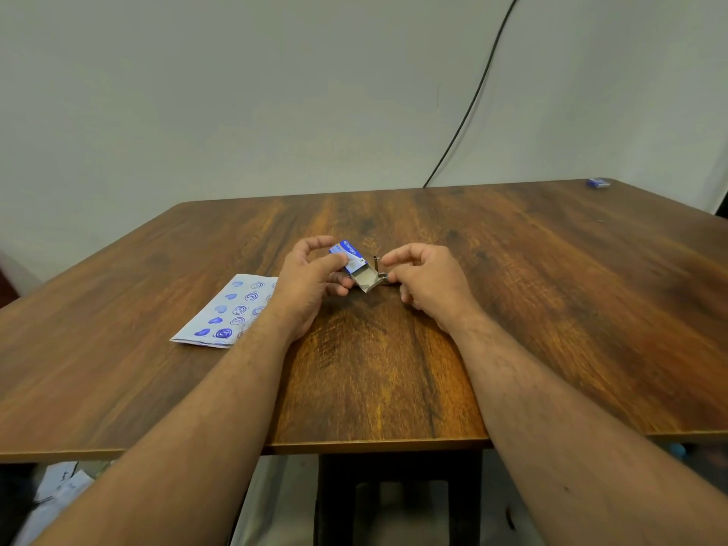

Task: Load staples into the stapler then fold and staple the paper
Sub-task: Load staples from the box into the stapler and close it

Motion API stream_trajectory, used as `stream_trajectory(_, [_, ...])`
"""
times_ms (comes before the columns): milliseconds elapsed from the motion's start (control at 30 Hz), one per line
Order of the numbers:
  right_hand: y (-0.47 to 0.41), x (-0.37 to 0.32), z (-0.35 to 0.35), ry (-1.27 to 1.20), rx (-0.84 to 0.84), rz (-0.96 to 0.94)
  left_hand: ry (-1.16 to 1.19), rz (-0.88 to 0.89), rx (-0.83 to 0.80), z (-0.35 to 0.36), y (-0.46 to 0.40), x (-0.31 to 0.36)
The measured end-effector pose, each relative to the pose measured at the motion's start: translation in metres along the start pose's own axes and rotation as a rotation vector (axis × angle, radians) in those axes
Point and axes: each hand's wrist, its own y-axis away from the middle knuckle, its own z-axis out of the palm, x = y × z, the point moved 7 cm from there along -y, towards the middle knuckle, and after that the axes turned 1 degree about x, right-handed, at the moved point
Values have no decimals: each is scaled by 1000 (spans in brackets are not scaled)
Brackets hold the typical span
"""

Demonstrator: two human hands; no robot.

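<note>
Left hand (311, 277) holds staple box (356, 266); right hand (425, 281) pinches staples (381, 274).

A plain room, home or office, cannot tell which: a wood-grain tabletop (512, 309) stands against a bare pale wall (236, 92), down which a black cable (472, 100) hangs.
</note>
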Motion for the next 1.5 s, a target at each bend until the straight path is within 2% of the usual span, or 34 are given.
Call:
stream_trajectory(267, [5, -9, 1, -18, 20, -81, -40, -10, 27, -2, -2, -2])
stream_trajectory(500, [11, -25, -1, 185, 125, -303, -63, -8, 27, -3, -4, -4])
stream_trajectory(700, [15, -32, 6, 268, 99, -410, -132, -8, -27, 0, -3, -4])
stream_trajectory(967, [15, -32, 14, 289, 10, -436, -159, -5, -29, 2, -2, -2])
stream_trajectory(1133, [13, -29, 19, 386, -57, -408, -206, -6, -47, 4, -4, -4])
stream_trajectory(1500, [14, -28, 20, 416, -72, -368, -238, -8, -37, 4, -8, -7])
